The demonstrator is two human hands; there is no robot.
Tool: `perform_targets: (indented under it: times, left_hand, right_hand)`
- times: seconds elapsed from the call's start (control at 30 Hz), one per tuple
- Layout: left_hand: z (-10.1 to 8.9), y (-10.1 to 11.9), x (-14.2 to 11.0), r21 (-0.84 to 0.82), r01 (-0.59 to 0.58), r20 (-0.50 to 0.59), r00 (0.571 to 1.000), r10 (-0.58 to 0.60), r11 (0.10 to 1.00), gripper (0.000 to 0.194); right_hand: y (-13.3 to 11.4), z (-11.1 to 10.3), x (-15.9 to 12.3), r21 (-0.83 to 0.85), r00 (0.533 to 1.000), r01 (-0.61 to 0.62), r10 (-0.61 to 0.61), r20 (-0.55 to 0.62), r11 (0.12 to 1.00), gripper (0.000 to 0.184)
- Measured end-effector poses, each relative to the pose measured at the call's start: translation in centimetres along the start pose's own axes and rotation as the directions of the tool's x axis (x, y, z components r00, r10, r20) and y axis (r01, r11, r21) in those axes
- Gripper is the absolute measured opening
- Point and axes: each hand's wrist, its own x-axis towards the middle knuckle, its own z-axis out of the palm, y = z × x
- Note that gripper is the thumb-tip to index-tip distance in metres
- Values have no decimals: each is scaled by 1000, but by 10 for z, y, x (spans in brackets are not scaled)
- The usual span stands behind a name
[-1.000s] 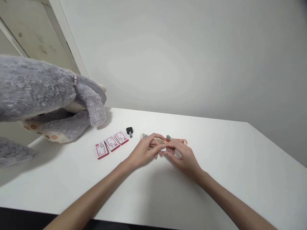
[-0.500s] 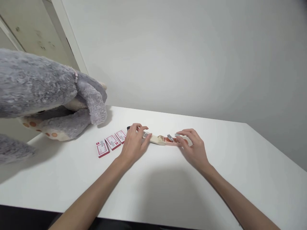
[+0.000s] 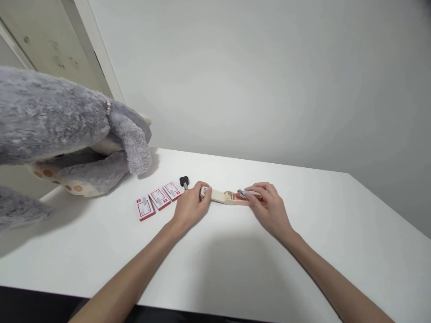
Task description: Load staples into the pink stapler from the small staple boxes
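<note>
A hinged cream and pink stapler point(image 3: 220, 196), or something much like one, lies opened out flat on the white table. My left hand point(image 3: 191, 204) is closed round its cream end, where a bit of metal shows between thumb and fingers. Over the pink half, which is orange inside, my right hand point(image 3: 271, 206) pinches at a small silver metal piece point(image 3: 241, 193). The fingers partly hide this piece and the pink half's far end. Left of my left hand, several red and white boxes point(image 3: 159, 197) stand in a slanting row, each with a small grey strip on top.
A small black object with a grey stem point(image 3: 183, 181) lies behind my left hand. A large grey plush toy point(image 3: 124, 130) leans over the table's left side. The white table point(image 3: 303, 269) meets a plain wall point(image 3: 252, 80) at the back.
My left hand has drawn back and closed further on the cream end, uncovering the black object. The fingers of my right hand have moved slightly left and down, onto the silver piece.
</note>
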Motion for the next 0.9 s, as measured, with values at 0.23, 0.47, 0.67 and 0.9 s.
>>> perform_targets:
  times: [0.23,0.47,0.67,0.9]
  left_hand:
    - [2,-1,0,40,-13,2,1000,13,999,30]
    - [1,0,-1,53,-9,9,1000,9,999,31]
    - [0,2,-1,45,-10,17,1000,10,999,31]
    - [0,1,-1,53,-29,22,999,28,998,34]
  right_hand:
    - [-1,1,-1,44,1000,-7,6,17,999,21]
    - [-3,0,-1,65,1000,-13,11,20,998,20]
    - [-4,0,-1,68,1000,-7,5,29,998,20]
    - [-3,0,-2,45,999,-15,13,49,999,22]
